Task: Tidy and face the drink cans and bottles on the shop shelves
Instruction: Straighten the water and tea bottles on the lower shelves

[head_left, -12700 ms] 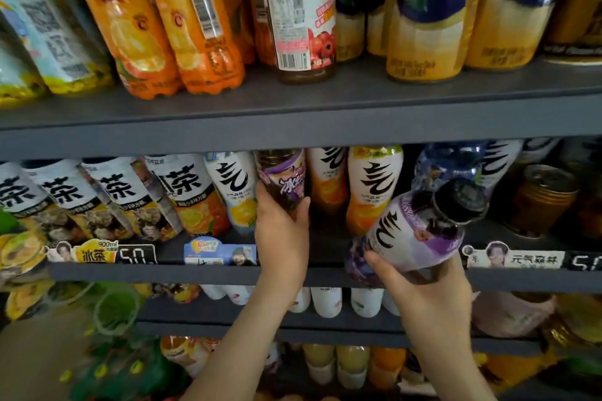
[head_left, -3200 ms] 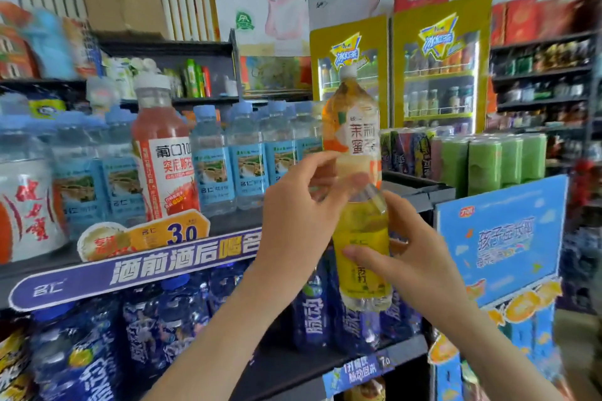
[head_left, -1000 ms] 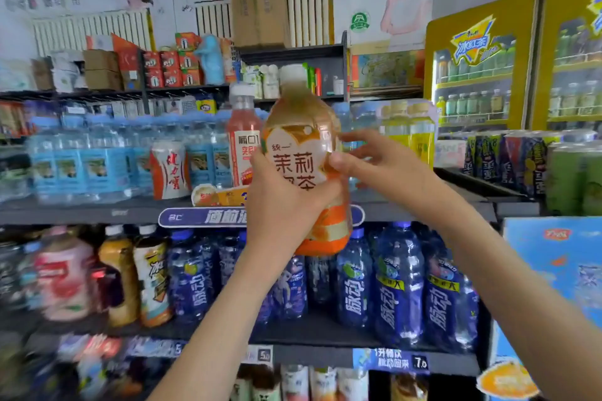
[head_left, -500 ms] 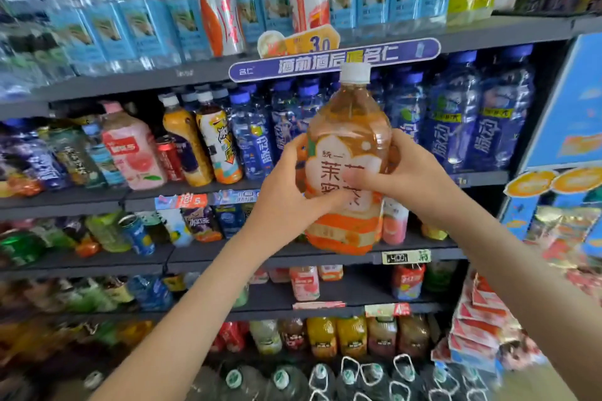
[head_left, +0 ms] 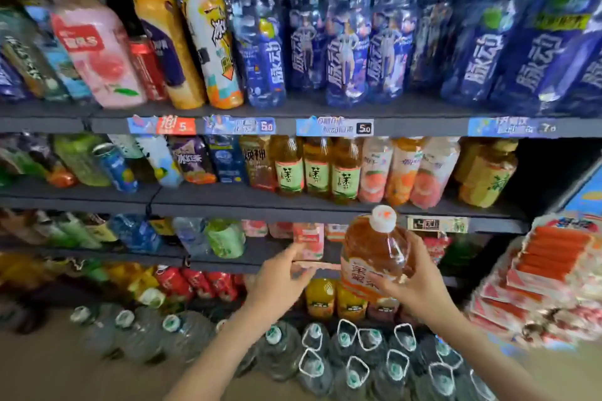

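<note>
Right hand [head_left: 415,286]: clamped round the lower body of a large amber tea bottle [head_left: 374,251], fingers curled across its label. The bottle is held in the air, cap uppermost, in front of the lower shelves and off any shelf. Its white cap [head_left: 383,219] shows just beneath the front edge of the middle shelf [head_left: 325,208].

Left hand [head_left: 278,280]: to the left of the bottle and apart from it, holding nothing. Its fingers are stretched toward the front strip of the shelf below; blur prevents saying whether they touch it.

Top shelf in view: a row of blue bottles [head_left: 347,42] standing side by side, with a pink bottle [head_left: 97,52] leaning further left. Middle shelf: three green-labelled tea bottles [head_left: 317,172] in line, labels forward, with peach-coloured bottles [head_left: 404,169] just beside them on the right.

Floor: clear water jugs [head_left: 358,365] with white handles packed close together under the arms. At the far right, stacked red-and-white packets [head_left: 537,270].
</note>
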`<state>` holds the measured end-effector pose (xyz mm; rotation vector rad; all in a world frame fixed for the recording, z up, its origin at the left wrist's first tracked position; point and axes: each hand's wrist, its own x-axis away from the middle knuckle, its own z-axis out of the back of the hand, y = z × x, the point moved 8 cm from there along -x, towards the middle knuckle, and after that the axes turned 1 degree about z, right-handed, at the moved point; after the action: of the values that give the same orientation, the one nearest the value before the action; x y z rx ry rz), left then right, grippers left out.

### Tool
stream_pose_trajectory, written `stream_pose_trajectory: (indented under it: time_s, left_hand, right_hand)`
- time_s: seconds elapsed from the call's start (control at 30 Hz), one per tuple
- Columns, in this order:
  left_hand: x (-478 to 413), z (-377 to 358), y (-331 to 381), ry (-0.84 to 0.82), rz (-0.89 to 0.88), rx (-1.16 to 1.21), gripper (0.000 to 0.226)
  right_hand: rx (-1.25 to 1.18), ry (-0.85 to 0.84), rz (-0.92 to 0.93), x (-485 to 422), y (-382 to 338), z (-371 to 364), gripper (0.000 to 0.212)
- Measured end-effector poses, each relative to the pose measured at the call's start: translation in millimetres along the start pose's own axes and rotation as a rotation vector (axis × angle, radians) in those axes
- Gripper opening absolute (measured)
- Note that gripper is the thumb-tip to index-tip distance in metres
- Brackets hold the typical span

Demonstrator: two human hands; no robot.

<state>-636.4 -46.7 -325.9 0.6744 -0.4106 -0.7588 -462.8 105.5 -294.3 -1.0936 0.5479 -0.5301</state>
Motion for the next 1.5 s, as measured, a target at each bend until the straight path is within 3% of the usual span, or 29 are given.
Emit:
stream_pose_trajectory:
  time_s: [0.17,0.33,0.43,0.53,0.67,0.9,1.03,1.27,1.33,1.5]
  left_hand:
    - [-44.1,-77.8,-82.8,0.242,0.003,-0.045,0.056]
    - [-108.1,-130.6,-123.7,0.442,-0.033,-0.038,0.072]
    - [-140.2,-156.3,-148.3,0.513,-0.005,-0.019,0.085]
    - [-166.1,-168.1,-152.2,0.528,0.028,0.053,0.096]
    - [-182.0,-162.2,-140.6,0.643,-0.001,0.14,0.088]
    - [-187.5,-167.6,-150.5,0.681,-0.025,0.095,0.087]
    - [-185.8,-173.9,-148.9,0.683,-0.006,0.082,0.088]
    - [-140.8,-169.8,-117.9,0.377,0.192,-0.06,0.079]
    - [-115.3,-145.0,-98.9,0.291,0.199,-0.064,0.068]
    - [-59.4,-46.1,-41.7,0.208,0.146,-0.055,0.036]
  right_hand:
    - [0.044,0.025,-0.001,-32.3,138.6,-39.0,0.085]
    - [0.059,0.095,0.147,-78.1,205.3,-60.3,0.081]
    - [0.047,0.069,0.139,-102.5,247.9,-80.7,0.087]
    - [-0.039,0.021,0.064,-126.8,265.1,-101.4,0.091]
    - [-0.119,0.029,-0.039,-149.9,275.3,-114.5,0.082]
    - [-0.057,-0.061,-0.083,-170.7,292.1,-116.0,0.069]
    - [-0.116,-0.031,-0.165,-163.8,305.7,-126.5,0.077]
    - [0.312,0.131,-0.226,-124.3,245.4,-128.6,0.079]
    - [0.391,0.03,-0.244,-110.1,205.3,-133.8,0.074]
    - [0.492,-0.178,-0.122,-95.1,72.6,-137.0,0.036]
